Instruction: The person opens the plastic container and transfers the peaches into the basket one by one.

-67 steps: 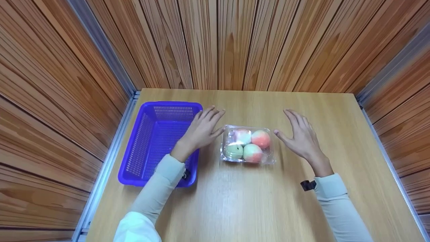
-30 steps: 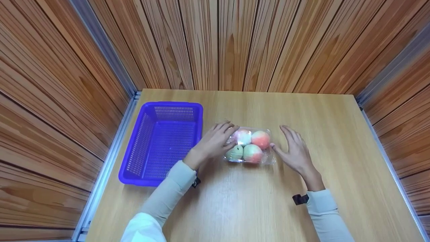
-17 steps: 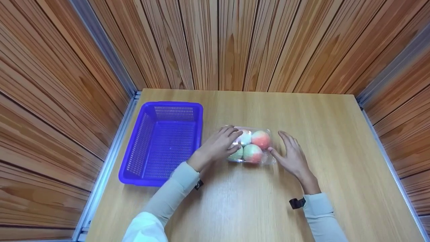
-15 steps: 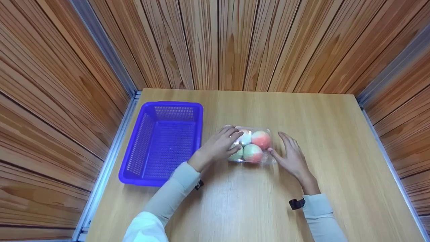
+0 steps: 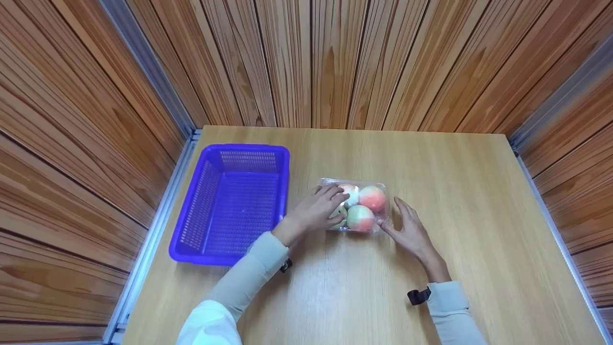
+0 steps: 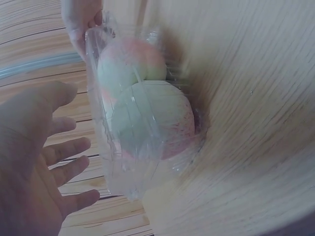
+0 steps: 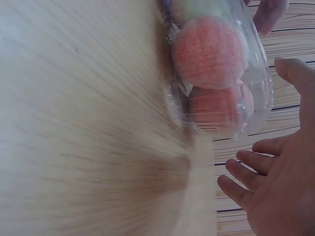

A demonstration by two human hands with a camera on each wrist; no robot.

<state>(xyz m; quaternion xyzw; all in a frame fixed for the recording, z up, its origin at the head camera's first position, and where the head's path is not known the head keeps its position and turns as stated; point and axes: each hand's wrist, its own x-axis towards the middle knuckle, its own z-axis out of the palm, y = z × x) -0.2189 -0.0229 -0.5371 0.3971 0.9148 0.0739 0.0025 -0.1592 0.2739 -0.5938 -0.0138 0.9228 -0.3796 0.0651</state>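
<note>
Worktop (image 5: pixel 459 201): pale wood grain | left: purple perforated basket (image 5: pixel 239 211), upright | centre: clear plastic box (image 6: pixel 125 182), right of basket

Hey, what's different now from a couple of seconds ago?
The left hand moved right and toward the person, now above the left end of the clear fruit box. The right hand moved left and toward the person, closer to the box's right end. Neither visibly grips it. The box and purple basket stayed put.
</note>
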